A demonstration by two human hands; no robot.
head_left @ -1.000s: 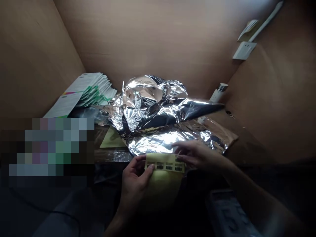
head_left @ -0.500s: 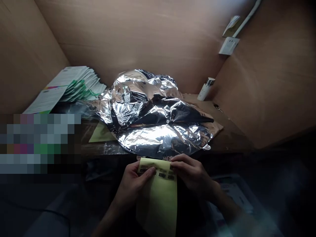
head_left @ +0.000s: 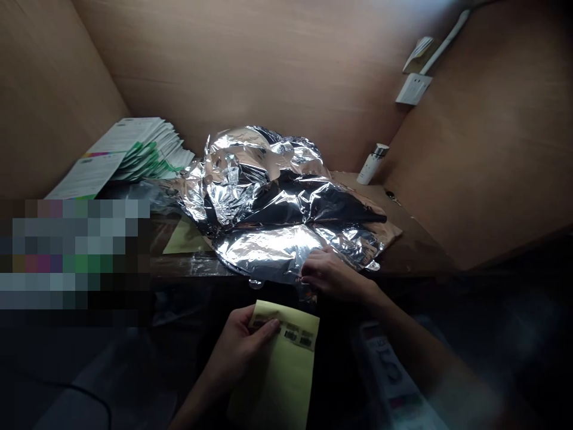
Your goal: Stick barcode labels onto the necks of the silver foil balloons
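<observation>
My left hand [head_left: 244, 343] grips a yellow backing sheet of labels [head_left: 286, 382] by its upper left, thumb on top and fingers behind. A row of small dark-printed labels runs across the sheet near its top edge, part of it under the thumb. My right hand [head_left: 324, 272] is closed at the front edge of the pile of shiny silver foil [head_left: 264, 245], fingertips pinched against the lowest foil piece. Whatever lies between those fingertips is too small to make out. The foil is crumpled at the back and flatter in front.
A fanned stack of printed packets [head_left: 147, 149] leans at the back left. Another yellow sheet [head_left: 185, 236] lies left of the foil. A white bottle [head_left: 372, 164] stands at the back right, below a wall socket [head_left: 414, 89]. A clear-walled container [head_left: 389, 364] sits low at the right.
My right hand has left the label sheet and moved up to the foil's front edge. The sheet, still in my left hand, has dropped slightly. Fewer labels show at its right end.
</observation>
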